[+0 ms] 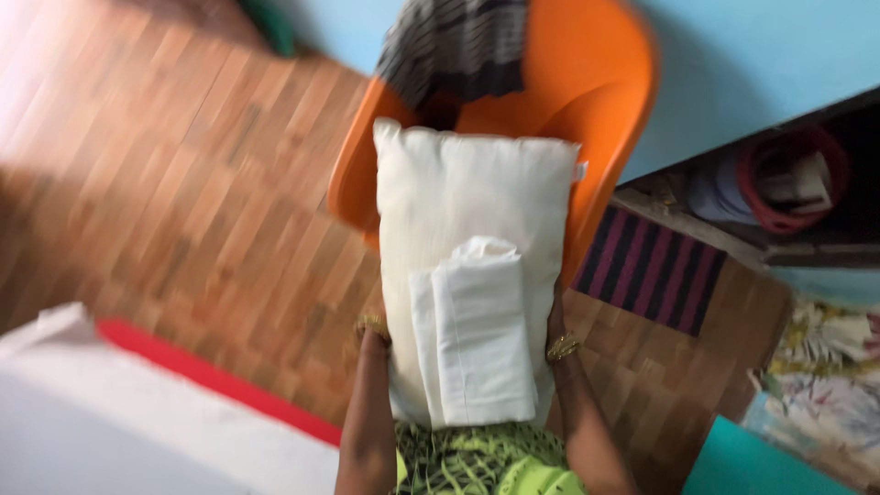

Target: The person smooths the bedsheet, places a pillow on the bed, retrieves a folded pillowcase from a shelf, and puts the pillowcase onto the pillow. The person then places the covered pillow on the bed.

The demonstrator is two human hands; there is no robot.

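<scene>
I hold a cream pillow (472,188) flat in front of me, over the seat of an orange plastic chair (600,82). A folded white cloth (478,335) lies on top of the pillow's near end. My left hand (373,323) grips the pillow's left edge; only the wrist with a gold bangle shows. My right hand (555,325) grips the right edge, also with a gold bangle, fingers hidden under the pillow. The picture is blurred.
A dark striped cloth (458,46) hangs over the chair's back. A striped mat (646,266) lies on the wooden floor to the right, beside a low shelf with a red basket (788,179). A white mattress with a red edge (174,408) is at lower left.
</scene>
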